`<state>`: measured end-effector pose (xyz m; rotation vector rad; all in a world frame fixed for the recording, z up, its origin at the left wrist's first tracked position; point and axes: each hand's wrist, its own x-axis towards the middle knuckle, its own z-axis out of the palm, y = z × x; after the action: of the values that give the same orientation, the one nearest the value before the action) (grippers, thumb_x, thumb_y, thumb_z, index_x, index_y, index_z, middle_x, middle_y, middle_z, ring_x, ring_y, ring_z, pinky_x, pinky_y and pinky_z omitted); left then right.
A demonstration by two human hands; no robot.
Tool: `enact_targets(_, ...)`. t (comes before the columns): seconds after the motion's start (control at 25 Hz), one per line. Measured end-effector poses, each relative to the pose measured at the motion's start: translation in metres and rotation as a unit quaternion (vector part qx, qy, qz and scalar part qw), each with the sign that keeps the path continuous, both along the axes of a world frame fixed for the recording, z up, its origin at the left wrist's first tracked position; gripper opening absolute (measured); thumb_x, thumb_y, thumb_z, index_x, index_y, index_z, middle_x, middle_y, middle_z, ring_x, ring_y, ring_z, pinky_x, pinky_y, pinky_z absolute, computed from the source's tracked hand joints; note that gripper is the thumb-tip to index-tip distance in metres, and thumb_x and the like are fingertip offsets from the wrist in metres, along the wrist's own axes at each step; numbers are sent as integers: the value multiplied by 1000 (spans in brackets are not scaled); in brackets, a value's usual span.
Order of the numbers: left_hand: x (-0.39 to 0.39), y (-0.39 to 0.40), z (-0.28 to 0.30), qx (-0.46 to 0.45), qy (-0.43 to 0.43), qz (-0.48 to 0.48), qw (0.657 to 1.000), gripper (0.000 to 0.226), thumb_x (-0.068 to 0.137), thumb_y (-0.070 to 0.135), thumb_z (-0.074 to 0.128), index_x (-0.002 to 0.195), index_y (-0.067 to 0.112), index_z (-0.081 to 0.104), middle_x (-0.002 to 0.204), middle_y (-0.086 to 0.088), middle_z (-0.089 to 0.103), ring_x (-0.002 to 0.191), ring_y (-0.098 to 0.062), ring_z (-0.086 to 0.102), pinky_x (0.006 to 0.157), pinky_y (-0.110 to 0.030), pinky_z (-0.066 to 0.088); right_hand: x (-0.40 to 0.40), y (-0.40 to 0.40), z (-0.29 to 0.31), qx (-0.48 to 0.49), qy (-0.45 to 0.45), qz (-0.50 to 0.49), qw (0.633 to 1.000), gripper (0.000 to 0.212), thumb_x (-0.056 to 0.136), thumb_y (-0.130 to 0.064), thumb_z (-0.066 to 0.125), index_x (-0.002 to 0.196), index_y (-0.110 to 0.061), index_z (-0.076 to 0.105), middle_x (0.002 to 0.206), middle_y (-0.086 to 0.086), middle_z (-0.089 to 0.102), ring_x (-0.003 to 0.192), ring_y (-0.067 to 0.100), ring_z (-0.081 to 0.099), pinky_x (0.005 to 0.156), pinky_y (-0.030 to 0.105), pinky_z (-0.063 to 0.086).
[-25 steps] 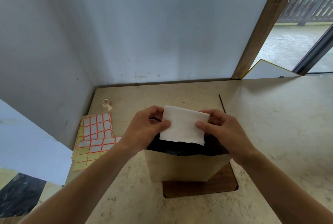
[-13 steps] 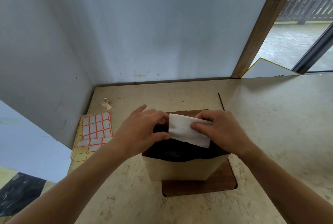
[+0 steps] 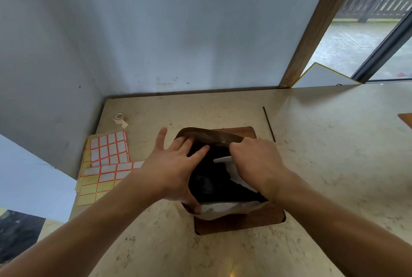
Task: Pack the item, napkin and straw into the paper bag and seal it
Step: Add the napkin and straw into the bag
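Observation:
The brown paper bag (image 3: pixel 214 138) stands open on a wooden board (image 3: pixel 242 221) in the middle of the table. A black item (image 3: pixel 207 184) lies inside it. My right hand (image 3: pixel 256 163) reaches into the bag's right side and pinches the white napkin (image 3: pixel 231 170), which is mostly below the rim. My left hand (image 3: pixel 174 165) lies over the bag's left edge with fingers spread and straight, the thumb at the near corner. The thin black straw (image 3: pixel 269 124) rests on the table behind the bag to the right, apart from both hands.
Sheets of orange-bordered stickers (image 3: pixel 107 150) lie left of the bag, with a small tape roll (image 3: pixel 119 117) behind them. Walls close the table at the left and back. A wooden post (image 3: pixel 312 31) rises at the back right.
The napkin went from above the bag down into its mouth with my right hand. My left hand let go of the napkin and spread over the bag's left rim.

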<state>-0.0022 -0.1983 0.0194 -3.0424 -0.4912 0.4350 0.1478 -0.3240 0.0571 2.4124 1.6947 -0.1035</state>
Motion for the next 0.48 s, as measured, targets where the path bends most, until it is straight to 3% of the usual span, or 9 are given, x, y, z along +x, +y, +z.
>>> enact_targets(0.16,3,-1,1,15,-9,-2,1000,133,46,91,53,146,36,-15,161,-10,-3,145,-26,-11,101,-64,-26,-2,10,-17,-70,-39,-15,997,6,83,-16,66,86,-15,70,83,5,69,75,27,67,53,32,41)
enact_targets(0.24,3,-3,1,18,-13,-2,1000,132,46,91,53,147,36,-13,161,-11,-1,146,-26,-10,100,-64,-28,5,13,-33,-127,-13,-47,991,16,80,-22,72,93,-13,70,88,6,69,81,27,67,55,32,42)
enact_targets(0.4,4,-6,1,19,-15,-5,1000,129,48,90,54,147,37,-10,161,-11,3,146,-27,-9,98,-63,-30,23,22,-66,-100,73,-160,979,22,93,-13,53,111,-6,64,112,15,66,99,32,63,67,35,45)
enact_targets(0.48,6,-7,1,14,-16,-8,1000,129,48,91,54,147,37,-10,161,-12,4,146,-28,-8,98,-63,-29,27,29,-76,-88,120,-203,968,31,95,-21,53,122,-8,58,122,16,60,109,32,59,82,38,48)
